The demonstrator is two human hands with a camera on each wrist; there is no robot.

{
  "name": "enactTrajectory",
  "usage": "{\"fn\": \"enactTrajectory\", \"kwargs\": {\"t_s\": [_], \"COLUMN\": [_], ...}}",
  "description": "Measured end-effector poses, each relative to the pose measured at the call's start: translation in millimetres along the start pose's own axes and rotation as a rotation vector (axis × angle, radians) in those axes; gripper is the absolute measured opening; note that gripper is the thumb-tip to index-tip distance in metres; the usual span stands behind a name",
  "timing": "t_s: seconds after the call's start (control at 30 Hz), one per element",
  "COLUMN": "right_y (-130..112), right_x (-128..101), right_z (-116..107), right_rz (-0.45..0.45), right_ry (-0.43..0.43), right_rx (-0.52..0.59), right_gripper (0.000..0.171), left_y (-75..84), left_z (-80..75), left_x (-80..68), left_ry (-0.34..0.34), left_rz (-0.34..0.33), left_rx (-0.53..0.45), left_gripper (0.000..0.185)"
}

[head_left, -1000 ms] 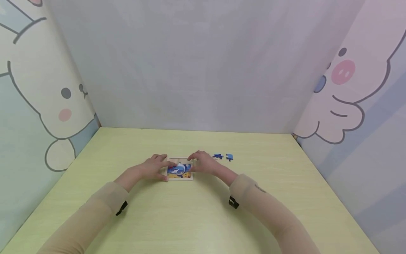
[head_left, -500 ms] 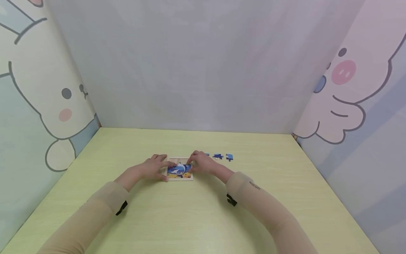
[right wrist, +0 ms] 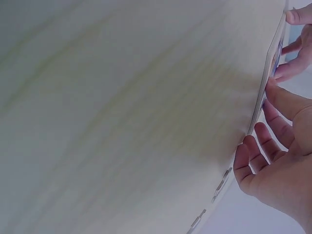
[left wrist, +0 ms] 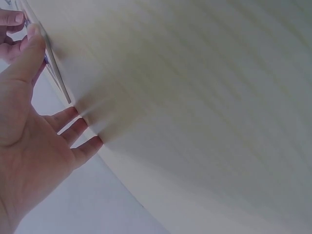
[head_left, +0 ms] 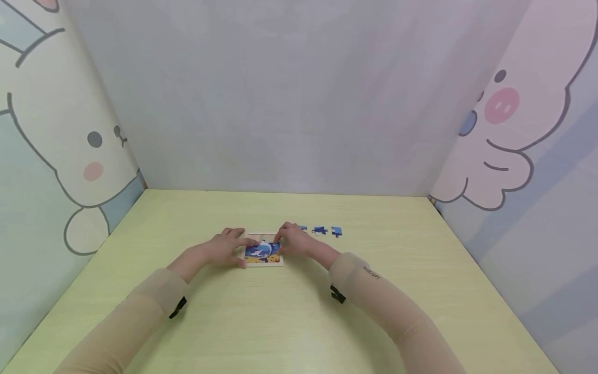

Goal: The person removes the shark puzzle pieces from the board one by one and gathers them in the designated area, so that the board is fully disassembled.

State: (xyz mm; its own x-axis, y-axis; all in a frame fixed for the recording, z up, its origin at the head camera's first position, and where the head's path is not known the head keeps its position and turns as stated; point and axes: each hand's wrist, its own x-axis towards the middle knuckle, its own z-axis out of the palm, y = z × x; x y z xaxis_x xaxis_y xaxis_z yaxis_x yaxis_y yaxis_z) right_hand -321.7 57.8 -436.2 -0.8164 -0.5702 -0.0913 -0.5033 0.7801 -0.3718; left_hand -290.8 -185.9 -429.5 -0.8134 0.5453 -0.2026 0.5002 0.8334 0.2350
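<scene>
A small jigsaw puzzle [head_left: 262, 252] with a blue whale picture lies in a pale wooden frame [head_left: 263, 264] on the table. Its upper part shows bare wood. My left hand [head_left: 223, 248] spreads along the left side of the frame, thumb low on the edge and index finger resting on the puzzle. In the left wrist view three fingertips [left wrist: 97, 139] of it touch the table. From the right, my right hand [head_left: 295, 241] reaches over the frame, thumb and index finger close together on a blue puzzle piece at the right side. Its other fingers curl beside the frame.
To the right of the frame lie loose puzzle pieces, one in the middle [head_left: 320, 230] and one farther right [head_left: 337, 231]; another is partly hidden behind my right hand. The table [head_left: 261, 322] meets a grey cloth wall [head_left: 289, 114] at the back, with cartoon-printed side panels.
My right hand's index finger has come down from the frame's top edge onto the puzzle's right side, and the wrist has shifted slightly left. The left hand stays in place.
</scene>
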Motion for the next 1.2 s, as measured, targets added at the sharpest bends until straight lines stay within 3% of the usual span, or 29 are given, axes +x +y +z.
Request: {"fn": "enactTrajectory", "kwargs": {"t_s": [1.2], "right_y": [3.2], "right_x": [-1.0], "right_z": [-0.6], "right_rz": [-0.059], "right_ry": [0.070], "right_rx": [0.195], "right_gripper": [0.011], "left_y": [-2.5], "left_z": [2.9], "left_x": [0.5], "left_ry": [0.009], "left_rz": [0.003], "left_rx": [-0.003], "left_gripper": [0.065]}}
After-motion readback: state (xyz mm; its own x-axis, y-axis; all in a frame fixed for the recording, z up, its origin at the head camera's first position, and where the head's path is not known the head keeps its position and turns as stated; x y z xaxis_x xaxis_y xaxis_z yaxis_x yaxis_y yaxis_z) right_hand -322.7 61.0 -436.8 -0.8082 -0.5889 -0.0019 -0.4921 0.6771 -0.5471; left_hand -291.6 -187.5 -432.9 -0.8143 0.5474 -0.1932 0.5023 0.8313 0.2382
